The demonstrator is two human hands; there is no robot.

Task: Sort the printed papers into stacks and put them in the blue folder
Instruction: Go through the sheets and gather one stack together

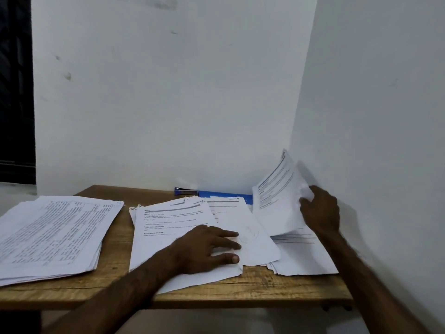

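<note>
Printed papers lie in three groups on the wooden table (115, 285). A thick stack of table-printed sheets (53, 235) is at the left. A middle stack of text pages (168, 222) lies under my left hand (209, 249), which rests flat on it with straight fingers. At the right, my right hand (321, 208) grips a raised sheet (277, 196), lifted off the right pile (303, 256). The blue folder (228, 195) lies at the back against the wall, mostly covered by papers.
A blue stapler (185, 191) sits at the back next to the folder. White walls close the table at the back and the right. The table's front edge runs just below the papers; a dark doorway (14, 92) is at far left.
</note>
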